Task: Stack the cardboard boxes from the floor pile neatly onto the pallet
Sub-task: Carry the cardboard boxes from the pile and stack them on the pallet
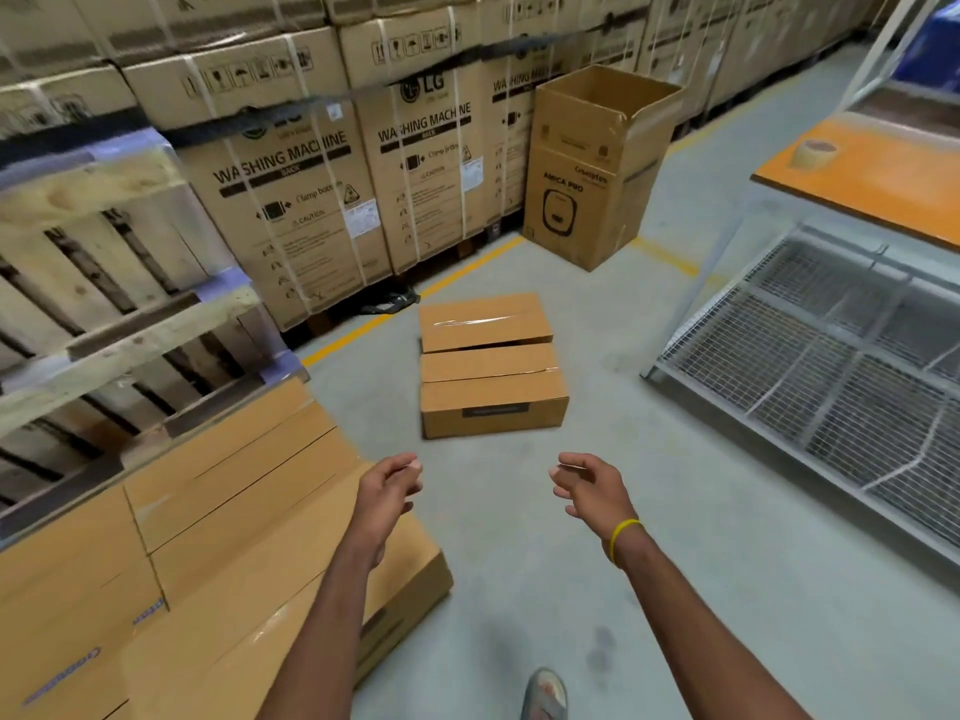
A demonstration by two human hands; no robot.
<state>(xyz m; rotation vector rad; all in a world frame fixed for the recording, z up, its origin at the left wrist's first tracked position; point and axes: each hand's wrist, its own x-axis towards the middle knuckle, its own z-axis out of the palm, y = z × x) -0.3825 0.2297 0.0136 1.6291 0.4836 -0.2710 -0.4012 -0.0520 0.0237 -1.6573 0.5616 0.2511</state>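
Two bare hands reach forward over a grey concrete floor, both empty: my left hand (392,485) and right hand (587,485) are held apart with fingers loosely curled, gripping nothing. Just ahead of them, two floor boxes (491,366) lie touching, one behind the other. The near one shows a dark label, the far one a strip of clear tape. At my left is a stack (208,511) of flat boxes; the pallet under it is hidden. A wire rack (831,366) stands to my right. As I judge the risks, the two boxes sit so tight that lifting the near one could drag or tip the far one. Swinging it left, a corner could clip the stack's edge and knock its rows crooked. My foot (544,693) is close should a box slip.
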